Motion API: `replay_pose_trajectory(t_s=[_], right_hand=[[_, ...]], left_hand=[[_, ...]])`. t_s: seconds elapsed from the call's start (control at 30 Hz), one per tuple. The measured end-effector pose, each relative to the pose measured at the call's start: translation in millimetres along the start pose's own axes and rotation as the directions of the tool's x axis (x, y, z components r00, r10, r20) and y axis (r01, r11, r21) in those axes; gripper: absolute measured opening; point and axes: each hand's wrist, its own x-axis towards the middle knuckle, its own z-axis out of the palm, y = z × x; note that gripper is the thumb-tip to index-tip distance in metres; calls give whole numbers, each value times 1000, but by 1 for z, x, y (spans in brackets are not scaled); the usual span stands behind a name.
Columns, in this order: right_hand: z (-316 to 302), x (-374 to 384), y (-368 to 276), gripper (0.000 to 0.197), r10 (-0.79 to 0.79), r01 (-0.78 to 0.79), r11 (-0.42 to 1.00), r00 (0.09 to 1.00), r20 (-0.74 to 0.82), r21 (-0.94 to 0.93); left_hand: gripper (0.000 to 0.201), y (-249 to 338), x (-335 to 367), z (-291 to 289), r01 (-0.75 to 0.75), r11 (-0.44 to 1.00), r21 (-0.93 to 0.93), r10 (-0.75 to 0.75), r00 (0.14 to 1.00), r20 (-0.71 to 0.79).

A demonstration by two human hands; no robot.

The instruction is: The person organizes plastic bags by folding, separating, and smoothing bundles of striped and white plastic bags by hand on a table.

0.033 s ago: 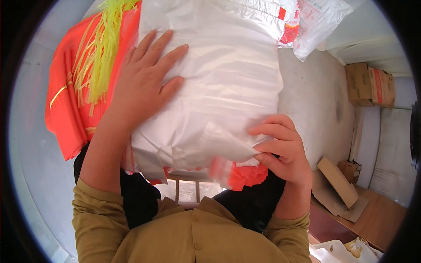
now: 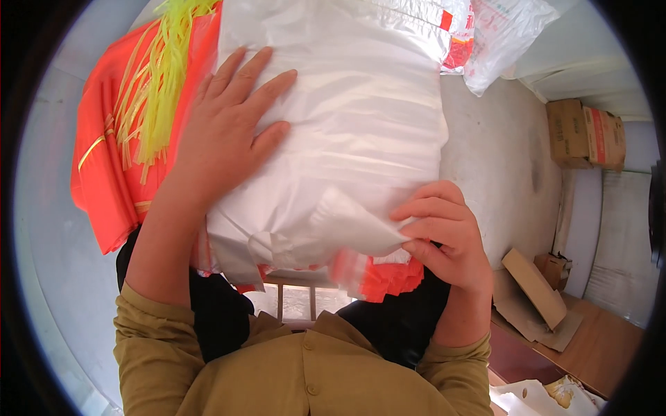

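Note:
A big stack of white plastic bags [image 2: 361, 125] lies across my lap, with red-orange edges [image 2: 381, 274] showing at its near end. My left hand [image 2: 232, 132] rests flat on top of the stack, fingers spread. My right hand [image 2: 444, 232] pinches the near corner of the top white sheet between thumb and fingers. To the left lies a pile of red-orange bags [image 2: 104, 173] with a bundle of yellow plastic ties [image 2: 156, 83] on it.
More printed white bags [image 2: 499, 35] lie at the far right. Cardboard boxes [image 2: 583, 132] stand at the right wall, and flattened cardboard [image 2: 534, 291] lies on the floor by a wooden surface [image 2: 610, 347]. Grey concrete floor [image 2: 499, 159] lies to the right.

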Motion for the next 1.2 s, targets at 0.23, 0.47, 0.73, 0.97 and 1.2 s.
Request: replay_pose_trajectory(t_s=[0.23,0.47,0.73,0.97,1.2], right_hand=[[5,24,5,18,7,-8,994,1000,-10,-105],[21,40,-9,21,-23,9,964,999,-49,-265],[31,51,-24,19,-90,49,891,993,-70,-450],[49,52,-37,23,-109,103,874,994,14,-475],[58,55,-38,30,-149,125,894,989,-21,-431]], left_hand=[[53,0,1,0,5,1000,11,-5,1000,9],[52,0,1,-2,4,1000,17,-4,1000,12],[52,-1,0,-2,12,1000,-6,-12,1000,9],[55,-2,-2,-10,27,994,-105,-25,999,27],[56,-3,-22,-31,17,985,-170,-5,997,72]])
